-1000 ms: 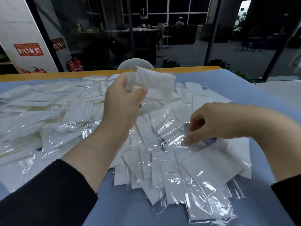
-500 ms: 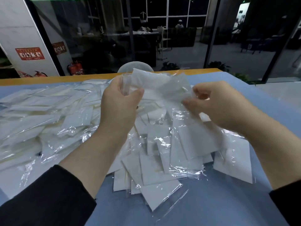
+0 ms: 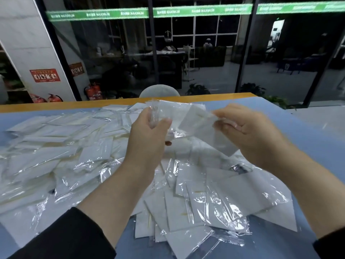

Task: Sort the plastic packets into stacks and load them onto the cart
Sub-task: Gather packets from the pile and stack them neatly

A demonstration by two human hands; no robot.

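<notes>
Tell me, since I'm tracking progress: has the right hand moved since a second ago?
Yes. The right hand rose off the packet pile toward the table's far orange edge.

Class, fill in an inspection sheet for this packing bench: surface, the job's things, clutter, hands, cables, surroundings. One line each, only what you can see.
Surface: pale blue tabletop with an orange wooden far edge.
Job's things: loose heap of clear plastic packets with white inserts; a few lifted packets held above it. No sorted stack or cart seen.
Clutter: nothing seen.
Hands: left hand has a grip on the lifted packets; right hand pinches their other end.
Cables: nothing seen.
Surroundings: dark glass wall, red fire extinguishers, grey chair back.
</notes>
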